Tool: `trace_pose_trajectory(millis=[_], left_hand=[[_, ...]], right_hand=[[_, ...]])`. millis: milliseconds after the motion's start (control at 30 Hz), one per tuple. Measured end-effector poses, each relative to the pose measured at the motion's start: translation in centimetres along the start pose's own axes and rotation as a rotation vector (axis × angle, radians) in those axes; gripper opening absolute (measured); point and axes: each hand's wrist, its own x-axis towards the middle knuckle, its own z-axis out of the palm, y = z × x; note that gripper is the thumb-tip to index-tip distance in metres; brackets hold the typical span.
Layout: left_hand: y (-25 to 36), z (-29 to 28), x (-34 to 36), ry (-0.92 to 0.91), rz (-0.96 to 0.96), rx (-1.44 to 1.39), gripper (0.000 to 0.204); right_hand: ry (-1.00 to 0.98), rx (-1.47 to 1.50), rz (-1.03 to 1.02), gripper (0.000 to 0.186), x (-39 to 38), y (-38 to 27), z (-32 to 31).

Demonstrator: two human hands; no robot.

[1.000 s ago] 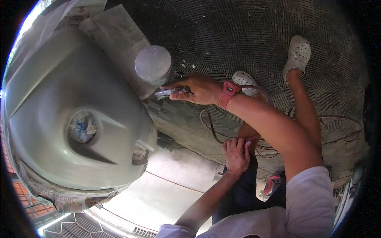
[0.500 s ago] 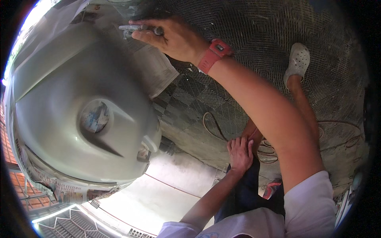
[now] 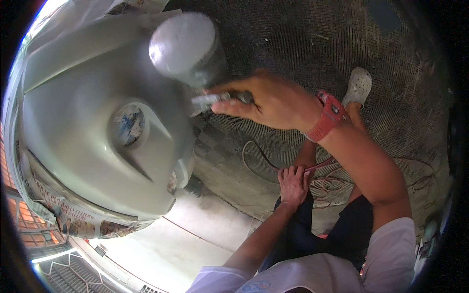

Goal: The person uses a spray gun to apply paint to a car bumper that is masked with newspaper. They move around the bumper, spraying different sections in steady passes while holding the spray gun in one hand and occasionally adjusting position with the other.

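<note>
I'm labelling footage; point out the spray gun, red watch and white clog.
Spray gun (image 3: 187, 48): head view, its cup.
Red watch (image 3: 324, 125): head view, its strap.
White clog (image 3: 359, 86): head view, its top.

the right hand (image 3: 276, 100) is curled, its forearm (image 3: 364, 158) reaching far and left; the left hand (image 3: 294, 188) is nearer, with fingers (image 3: 292, 173) bent.

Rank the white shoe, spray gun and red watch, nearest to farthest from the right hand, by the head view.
1. Spray gun: held in the right hand, at its left.
2. Red watch: worn just behind that hand.
3. White shoe: farther off to the right.
</note>
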Motion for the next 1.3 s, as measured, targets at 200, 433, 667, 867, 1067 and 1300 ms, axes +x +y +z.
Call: trace_pose_trajectory(millis=[200,433,667,867,1067,1300], left_hand=[[-0.1,0.4,-0.2,0.065,-0.001,-0.022,0.034],[-0.7,0.8,-0.3,0.082,-0.011,-0.041,0.035],[-0.9,1.0,-0.4,0.070,-0.013,0.008,0.034],[0.0,0.9,-1.0,0.053,0.007,-0.020,0.033],[0.8,1.6,-2.9,0.207,0.042,-0.198,0.031],[5.1,-3.0,-3.0,0.357,0.027,-0.323,0.027]], right_hand=[[0.302,-0.083,-0.106,0.060,7.6,-1.8,-1.4],[0.486,-0.117,-0.305,0.048,12.1,-3.5,-1.7],[0.209,-0.201,-0.076,0.054,4.9,-6.0,-0.3],[0.066,-0.269,-0.104,0.059,1.3,-6.6,0.8],[0.142,-0.239,0.026,0.060,5.4,-11.3,-1.9],[0.313,-0.251,-0.201,0.064,11.4,-16.7,-4.4]])
